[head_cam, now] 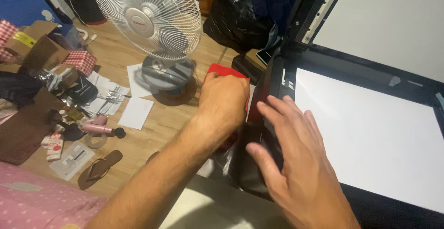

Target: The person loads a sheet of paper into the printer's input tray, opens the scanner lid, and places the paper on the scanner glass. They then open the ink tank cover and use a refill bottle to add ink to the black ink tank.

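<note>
My left hand (223, 102) is closed on a red cloth (221, 70) and presses it against the left side of a black printer (277, 72). The scanner lid (393, 12) stands raised, and a white sheet (370, 132) lies on the scanner bed. My right hand (296, 155) rests flat on the printer's front left edge, fingers spread, holding nothing.
A white standing fan (150, 16) stands on the wooden floor (162, 122) just left of the printer. Papers, boxes, a pink bottle (97, 128) and a brown flip-flop (99, 168) litter the floor at left. A black bag (236, 16) sits behind. Pink dotted bedding (37, 201) lies bottom left.
</note>
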